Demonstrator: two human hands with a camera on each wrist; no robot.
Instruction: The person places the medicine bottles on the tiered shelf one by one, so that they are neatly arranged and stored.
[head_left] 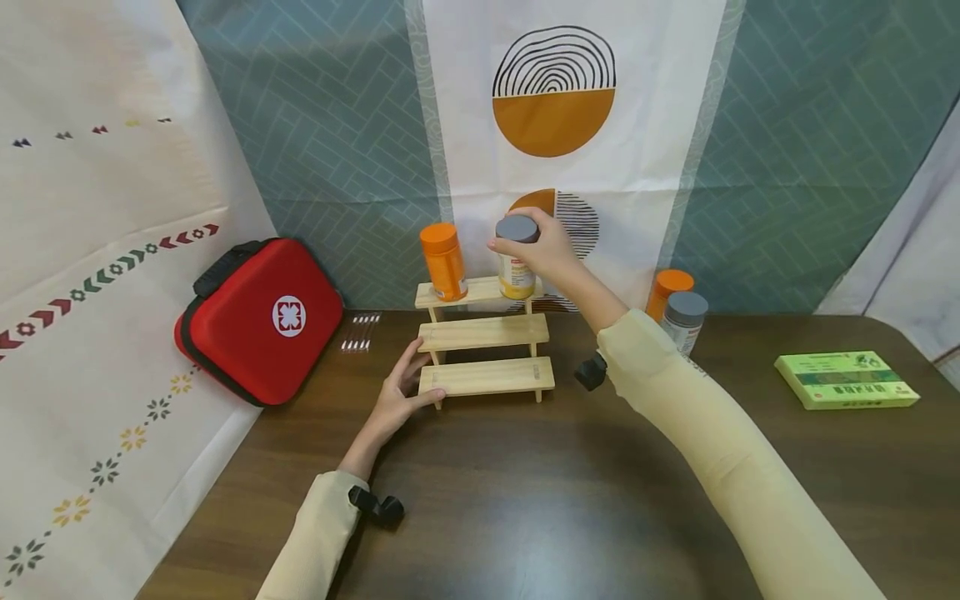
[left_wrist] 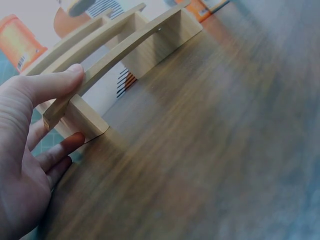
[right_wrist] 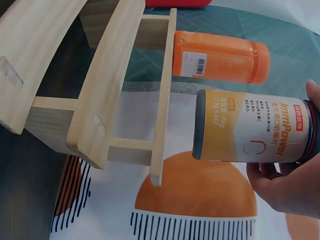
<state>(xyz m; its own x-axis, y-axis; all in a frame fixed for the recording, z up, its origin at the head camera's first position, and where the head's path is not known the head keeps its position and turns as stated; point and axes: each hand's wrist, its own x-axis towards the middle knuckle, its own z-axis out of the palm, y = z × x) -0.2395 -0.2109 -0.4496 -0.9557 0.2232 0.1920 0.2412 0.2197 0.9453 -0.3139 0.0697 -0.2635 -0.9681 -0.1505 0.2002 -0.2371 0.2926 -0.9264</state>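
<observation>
My right hand (head_left: 551, 250) grips a grey-lidded supplement jar (head_left: 517, 271) around its lid, upright over the right part of the top step. In the right wrist view, a small gap shows between the base of this jar (right_wrist: 250, 127) and the top board. An orange bottle (head_left: 446, 265) stands on the left of that step. Low on the left side of the three-step wooden stand (head_left: 483, 333), my left hand (head_left: 393, 404) holds its end. The left wrist view has the thumb (left_wrist: 57, 84) on the bottom board, with fingers below and beside it.
A red first-aid case (head_left: 262, 321) leans at the left, beside several small wrapped swabs (head_left: 361, 332). Behind my right forearm stand another orange bottle (head_left: 667, 292) and another grey-lidded jar (head_left: 684, 319). A green-yellow box (head_left: 846, 381) lies at the right.
</observation>
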